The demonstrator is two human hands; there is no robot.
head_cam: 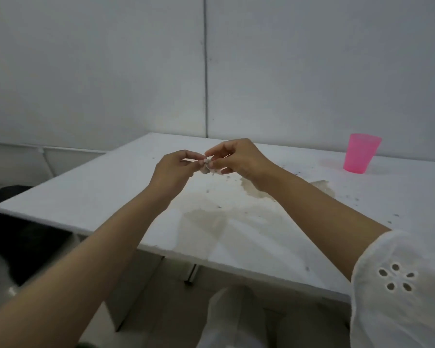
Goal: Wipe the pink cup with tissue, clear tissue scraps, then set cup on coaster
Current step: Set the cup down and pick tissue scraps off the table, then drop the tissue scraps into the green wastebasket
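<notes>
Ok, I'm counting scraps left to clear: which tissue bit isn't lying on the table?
The crumpled wad pinched between left hand and right hand; the other scraps are specks lying on the table.

Small greyish crumpled tissue wad: mostly hidden between the pinching fingertips of the left hand and right hand; I cannot make out its shape. Dark specks scattered over the flat white table: too small for me to identify. Table's right edge is cut off by the frame. Its near right corner is hidden behind the white eyelet fabric sleeve. Dark mass below the table's left corner: blurred, cut off at the picture's left edge.
</notes>
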